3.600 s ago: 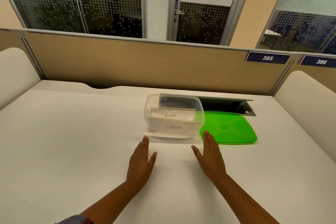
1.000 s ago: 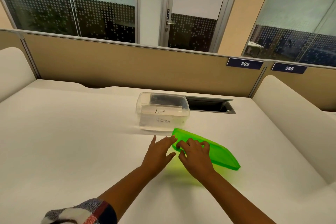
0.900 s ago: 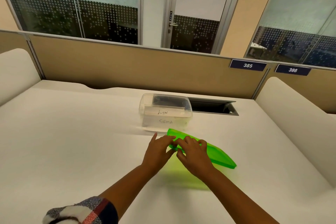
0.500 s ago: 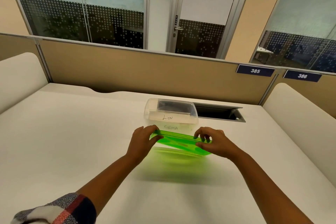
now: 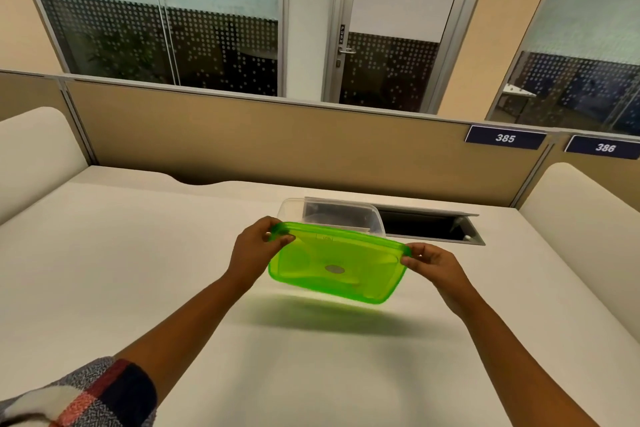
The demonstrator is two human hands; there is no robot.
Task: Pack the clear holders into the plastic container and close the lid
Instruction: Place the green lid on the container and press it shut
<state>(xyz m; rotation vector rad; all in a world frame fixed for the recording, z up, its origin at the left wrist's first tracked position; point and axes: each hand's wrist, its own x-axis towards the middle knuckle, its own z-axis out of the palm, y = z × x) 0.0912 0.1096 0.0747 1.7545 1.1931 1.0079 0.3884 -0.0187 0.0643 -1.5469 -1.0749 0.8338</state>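
A translucent green lid (image 5: pixel 337 265) hangs tilted in the air above the white desk, its far edge raised toward the clear plastic container (image 5: pixel 294 210). My left hand (image 5: pixel 254 251) pinches the lid's left corner and my right hand (image 5: pixel 431 263) pinches its right corner. The container stands just behind the lid, and only its back rim and far wall show. The clear holders inside it are mostly hidden by the lid.
A dark cable slot (image 5: pixel 426 227) with a raised metal flap is cut into the white desk (image 5: pixel 104 270) right behind the container. A tan partition (image 5: pixel 277 146) closes the far side, and padded dividers (image 5: pixel 588 218) stand at both sides.
Both hands picked the green lid off the desk at the right, spread to its two ends, and lifted it up and toward the container, now covering the container's front.
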